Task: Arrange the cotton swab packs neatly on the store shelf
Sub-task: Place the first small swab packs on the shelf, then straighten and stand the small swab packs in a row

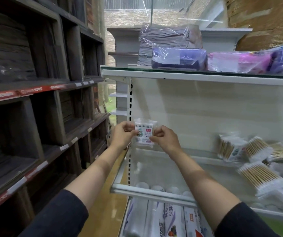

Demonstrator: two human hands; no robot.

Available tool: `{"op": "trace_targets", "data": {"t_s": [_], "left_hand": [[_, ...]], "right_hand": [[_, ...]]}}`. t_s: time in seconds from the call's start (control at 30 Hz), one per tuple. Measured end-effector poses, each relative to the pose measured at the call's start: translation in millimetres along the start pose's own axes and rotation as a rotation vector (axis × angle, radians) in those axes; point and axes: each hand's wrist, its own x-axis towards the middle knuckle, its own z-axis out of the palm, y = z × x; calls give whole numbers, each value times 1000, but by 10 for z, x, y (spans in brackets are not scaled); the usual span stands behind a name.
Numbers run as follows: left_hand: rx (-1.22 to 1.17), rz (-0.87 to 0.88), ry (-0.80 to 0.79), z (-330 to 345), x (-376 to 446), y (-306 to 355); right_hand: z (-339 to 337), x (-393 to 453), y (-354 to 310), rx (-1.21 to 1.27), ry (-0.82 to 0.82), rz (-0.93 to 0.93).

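A clear cotton swab pack with a white printed label is held upright near the back left corner of the glass shelf. My left hand pinches its left side and my right hand pinches its right side. A loose heap of several more cotton swab packs, wooden sticks showing, lies jumbled on the right part of the same shelf.
The shelf above carries bagged grey towels and purple and pink wrapped packs. Boxed rolls sit on the shelf below. Dark wooden shelving lines the left side of a narrow aisle.
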Motion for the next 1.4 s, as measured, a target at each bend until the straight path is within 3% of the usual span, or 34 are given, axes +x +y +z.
{"op": "trace_targets", "data": {"t_s": [0.13, 0.37, 0.73, 1.0, 1.2, 1.4], "left_hand": [[184, -48, -25, 48, -42, -138], [355, -59, 8, 50, -13, -162], [250, 52, -32, 473, -57, 125], [81, -11, -153, 1233, -127, 304], [22, -6, -228, 1678, -186, 390], [-37, -22, -406, 1928, -274, 432]], "right_hand": [[149, -19, 127, -203, -21, 29], [211, -20, 163, -230, -7, 78], [-260, -53, 160, -185, 43, 109], [-1053, -116, 346, -212, 143, 124], [-1611, -171, 513, -438, 285, 108], [-1921, -251, 578, -620, 362, 117]]}}
